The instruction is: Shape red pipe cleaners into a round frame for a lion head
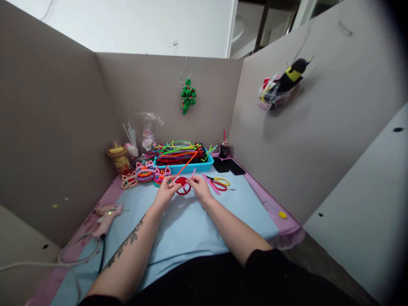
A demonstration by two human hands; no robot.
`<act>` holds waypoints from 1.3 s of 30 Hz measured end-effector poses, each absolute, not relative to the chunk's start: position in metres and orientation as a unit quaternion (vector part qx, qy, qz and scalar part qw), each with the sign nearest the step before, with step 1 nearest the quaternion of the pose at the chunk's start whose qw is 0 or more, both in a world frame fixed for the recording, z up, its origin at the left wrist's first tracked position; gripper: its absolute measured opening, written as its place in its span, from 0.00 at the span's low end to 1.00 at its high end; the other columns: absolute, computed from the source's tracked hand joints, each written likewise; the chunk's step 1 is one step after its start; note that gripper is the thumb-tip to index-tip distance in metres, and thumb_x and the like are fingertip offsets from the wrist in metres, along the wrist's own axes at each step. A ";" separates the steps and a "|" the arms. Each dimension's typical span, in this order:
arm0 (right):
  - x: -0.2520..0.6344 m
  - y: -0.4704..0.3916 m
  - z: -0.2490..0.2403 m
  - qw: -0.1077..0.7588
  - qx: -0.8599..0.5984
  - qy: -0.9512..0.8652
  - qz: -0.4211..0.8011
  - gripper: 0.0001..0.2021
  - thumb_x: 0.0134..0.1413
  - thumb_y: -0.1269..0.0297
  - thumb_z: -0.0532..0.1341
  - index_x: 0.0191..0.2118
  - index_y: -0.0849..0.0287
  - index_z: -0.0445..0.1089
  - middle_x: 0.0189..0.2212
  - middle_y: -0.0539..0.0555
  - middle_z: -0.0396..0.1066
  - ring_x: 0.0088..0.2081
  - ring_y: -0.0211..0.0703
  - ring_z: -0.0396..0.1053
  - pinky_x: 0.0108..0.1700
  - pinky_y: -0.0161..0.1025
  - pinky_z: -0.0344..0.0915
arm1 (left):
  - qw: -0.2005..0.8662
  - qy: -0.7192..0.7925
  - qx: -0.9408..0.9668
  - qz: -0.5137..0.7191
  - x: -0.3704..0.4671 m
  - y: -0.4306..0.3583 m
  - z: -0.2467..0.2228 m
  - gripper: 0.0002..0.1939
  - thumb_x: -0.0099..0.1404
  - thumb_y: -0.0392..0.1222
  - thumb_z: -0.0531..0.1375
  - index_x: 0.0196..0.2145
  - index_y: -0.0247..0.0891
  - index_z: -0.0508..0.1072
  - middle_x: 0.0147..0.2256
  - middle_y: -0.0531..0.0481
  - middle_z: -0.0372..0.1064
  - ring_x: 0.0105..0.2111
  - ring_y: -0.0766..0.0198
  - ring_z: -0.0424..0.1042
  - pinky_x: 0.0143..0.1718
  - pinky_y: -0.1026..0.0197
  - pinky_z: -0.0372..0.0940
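Note:
Near the middle of the view, my left hand (167, 190) pinches the left side of a round red pipe-cleaner piece (184, 191). An orange stem (185, 166) slants up and right from those fingers toward the tray. On the other side of the red ring, my right hand (199, 187) has its fingers closed at the upper right edge, with a short pink stem (193, 173) sticking up beside the fingertips. The ring has a filled red upper part and spokes below. It is held above the light blue cloth (181, 231).
Behind the hands stands a blue tray (191, 168) of colourful stems. Finished woven pieces (145, 172) lie left of it. Scissors (219, 184) and dark phones (236, 167) lie right. A pink glue gun (108, 219) with its cable rests at the left edge.

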State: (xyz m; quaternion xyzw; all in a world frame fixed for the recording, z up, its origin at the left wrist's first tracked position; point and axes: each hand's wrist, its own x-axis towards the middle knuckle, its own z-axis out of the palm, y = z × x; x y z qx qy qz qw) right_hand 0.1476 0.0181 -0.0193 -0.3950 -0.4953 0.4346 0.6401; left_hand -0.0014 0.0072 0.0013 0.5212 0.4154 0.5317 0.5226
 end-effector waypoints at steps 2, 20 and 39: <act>0.147 0.017 -0.019 0.628 -0.388 -0.511 0.440 0.13 0.40 0.54 0.65 0.26 0.60 0.68 0.23 0.49 0.67 0.29 0.39 0.63 0.36 0.37 0.58 | 0.523 0.424 0.503 0.543 -0.002 0.010 0.000 0.30 0.42 0.48 0.68 0.41 0.37 0.62 0.22 0.57 0.67 0.17 0.74 0.57 0.19 0.69 0.47; 0.136 0.017 -0.025 0.641 -0.323 -0.477 0.507 0.14 0.35 0.63 0.67 0.34 0.57 0.68 0.32 0.50 0.69 0.36 0.41 0.65 0.42 0.39 0.60 | 0.535 0.406 0.520 0.528 -0.001 0.003 0.003 0.23 0.45 0.47 0.66 0.39 0.38 0.72 0.20 0.57 0.64 0.17 0.74 0.55 0.19 0.68 0.47; 0.133 0.016 -0.024 0.640 -0.343 -0.404 0.556 0.18 0.27 0.59 0.70 0.28 0.60 0.68 0.28 0.52 0.72 0.32 0.43 0.67 0.39 0.40 0.62 | 0.522 0.390 0.529 0.544 -0.001 0.004 0.001 0.24 0.46 0.47 0.67 0.42 0.35 0.74 0.22 0.54 0.65 0.19 0.71 0.57 0.21 0.67 0.48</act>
